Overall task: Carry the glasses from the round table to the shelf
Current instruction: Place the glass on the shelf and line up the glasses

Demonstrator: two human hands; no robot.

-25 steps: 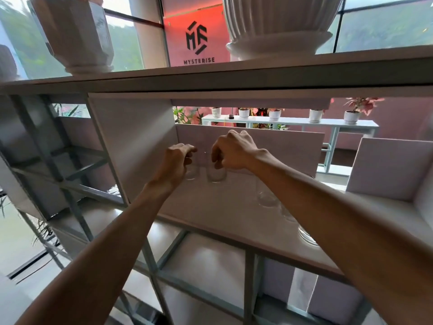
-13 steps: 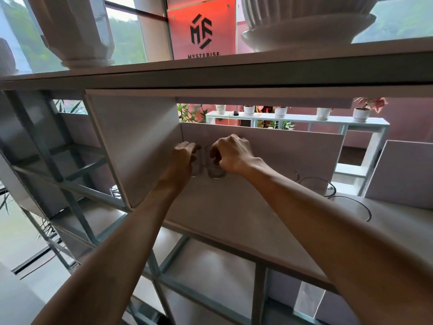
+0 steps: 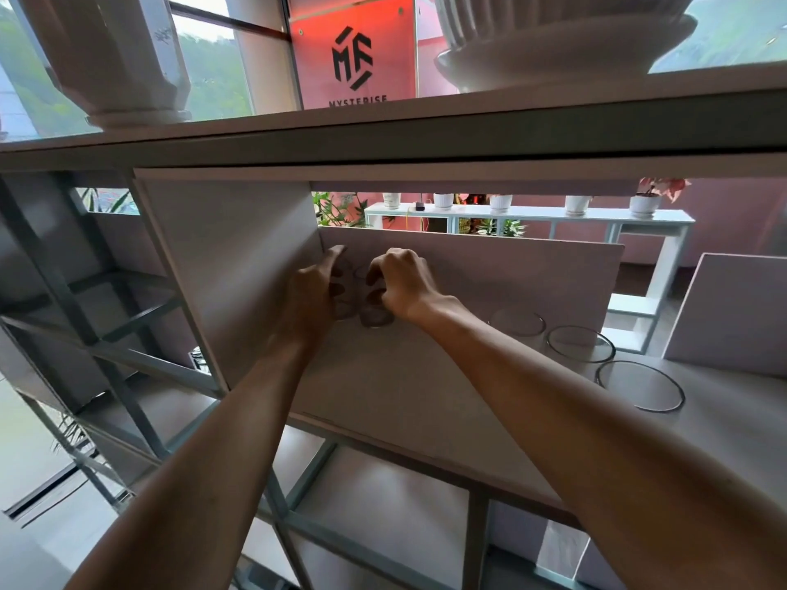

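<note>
Two clear glasses stand side by side at the back left corner of the shelf board (image 3: 404, 402). My left hand (image 3: 313, 298) is wrapped round the left glass (image 3: 344, 306); its lower fingers show through the glass, while its top finger stretches out straight. My right hand (image 3: 402, 285) grips the right glass (image 3: 377, 315) from the right, with its fingers curled over the rim. Both glasses rest on the board, close to the back panel. Three more clear glasses (image 3: 581, 344) stand in a row on the same board at the right.
A side panel (image 3: 230, 266) closes the compartment just left of my left hand. The top board (image 3: 426, 134) overhead carries two large white vases (image 3: 115, 57). An open metal frame (image 3: 127, 334) with lower compartments lies left and below. A white panel (image 3: 732, 313) stands at the right.
Both hands have stayed at the back corner with the glasses. The top finger of my left hand has straightened. The camera has shifted, and the three glasses at the right show more fully.
</note>
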